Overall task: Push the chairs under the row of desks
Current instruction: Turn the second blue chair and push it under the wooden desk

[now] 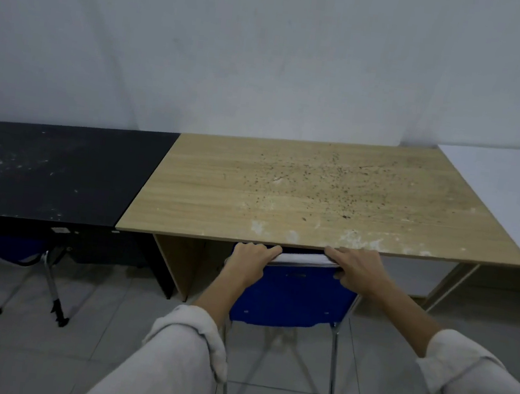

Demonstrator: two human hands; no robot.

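A blue chair [292, 295] with chrome legs stands right in front of me, its backrest top just under the front edge of the light wooden desk [284, 200]. My left hand [252, 261] grips the left end of the backrest top. My right hand [358, 269] grips the right end, fingers over the rail. The seat is hidden beneath the desk. A second blue chair [6, 252] sits at the left, partly under the black desk [52, 171], its legs sticking out onto the floor.
A white desk [513, 201] continues the row at the right. All three desks stand against a pale wall [270, 50]. The wooden desk's side panel [178, 265] is left of my chair. Grey floor tiles [105, 325] lie below.
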